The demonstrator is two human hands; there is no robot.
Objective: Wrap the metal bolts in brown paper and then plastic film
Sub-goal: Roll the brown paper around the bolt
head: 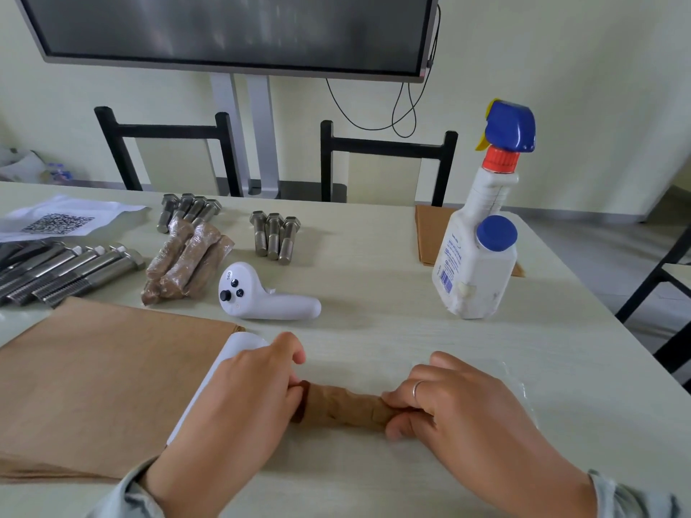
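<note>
A bolt rolled in brown paper (342,407) lies crosswise on the table near me. My left hand (239,401) grips its left end, and my right hand (460,409) pinches its right end. A sheet of clear plastic film (519,386) lies on the table under and beyond my right hand. A white roll of film (217,372) lies partly under my left hand. A stack of brown paper sheets (97,372) sits at the left. Bare metal bolts lie further back: three short ones (275,235), several long ones (63,271), and several more (187,209) behind three wrapped bundles (187,261).
A white handheld controller (261,297) lies mid-table. A white spray bottle with a blue trigger (482,233) stands at the right on more brown paper (428,233). A printed sheet with a code (60,220) is at the far left. Black chairs (385,162) and a screen stand beyond.
</note>
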